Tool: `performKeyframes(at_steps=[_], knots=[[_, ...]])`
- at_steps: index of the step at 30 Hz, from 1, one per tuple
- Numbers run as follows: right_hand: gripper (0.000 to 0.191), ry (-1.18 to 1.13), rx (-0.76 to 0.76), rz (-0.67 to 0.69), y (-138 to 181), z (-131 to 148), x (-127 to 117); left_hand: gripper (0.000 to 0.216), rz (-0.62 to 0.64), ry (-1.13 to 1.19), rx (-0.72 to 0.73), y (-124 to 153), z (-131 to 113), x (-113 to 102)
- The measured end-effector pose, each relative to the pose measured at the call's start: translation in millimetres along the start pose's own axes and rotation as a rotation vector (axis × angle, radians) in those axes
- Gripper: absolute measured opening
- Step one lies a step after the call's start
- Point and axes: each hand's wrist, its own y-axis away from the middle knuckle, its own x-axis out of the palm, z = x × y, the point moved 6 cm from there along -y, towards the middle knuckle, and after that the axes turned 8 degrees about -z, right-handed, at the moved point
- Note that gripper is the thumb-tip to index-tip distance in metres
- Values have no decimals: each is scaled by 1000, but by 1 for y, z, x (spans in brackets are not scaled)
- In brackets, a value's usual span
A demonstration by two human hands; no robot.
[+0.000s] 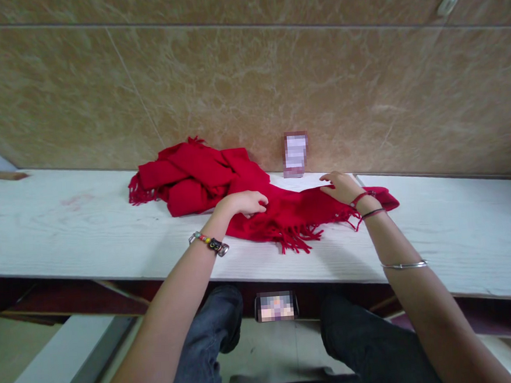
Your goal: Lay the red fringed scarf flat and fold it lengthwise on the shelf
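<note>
The red scarf (285, 207) looks light, soft and limp, a woven cloth that would likely drape and crease wherever it is pressed; nothing about it seems fragile, and it is probably not very slippery, though the loose strands of the fringe (300, 239) could tangle or catch on fingers. A good hold would be on the flat cloth just inside that fringe, or on a corner, with a few fingers beneath and the thumb on top, rather than on the strands themselves.

The scarf lies on the white bench (65, 228), running beneath both hands. Its thick, rumpled heap sits to the left of the left hand (245, 204) and a little beyond it, while a flatter stretch spans the gap between the hands, the fringe hanging toward the person. A narrow end pokes out past the right wrist. The left hand is turned inward with its fingers curled down over the cloth; whether they pinch it cannot be told. The right hand (340, 188) has its fingers and thumb apart, lying loosely over the scarf's far edge, gripping nothing that shows
</note>
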Motion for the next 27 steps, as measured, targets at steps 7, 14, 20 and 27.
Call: performKeyframes(at_steps=[7, 14, 20, 27], knots=[[29, 12, -52, 55, -6, 13, 16, 26, 77, 158, 13, 2, -6, 9], [20, -266, -30, -89, -2, -4, -5, 16, -106, -91, -25, -3, 1, -1], [24, -419, 54, -200, -4, -35, -13, 15, -257, 70, -115, 0, 9, -11], [23, -159, 321, -202, 1, -73, -14, 22, -204, -174, -248, 28, 28, -34]])
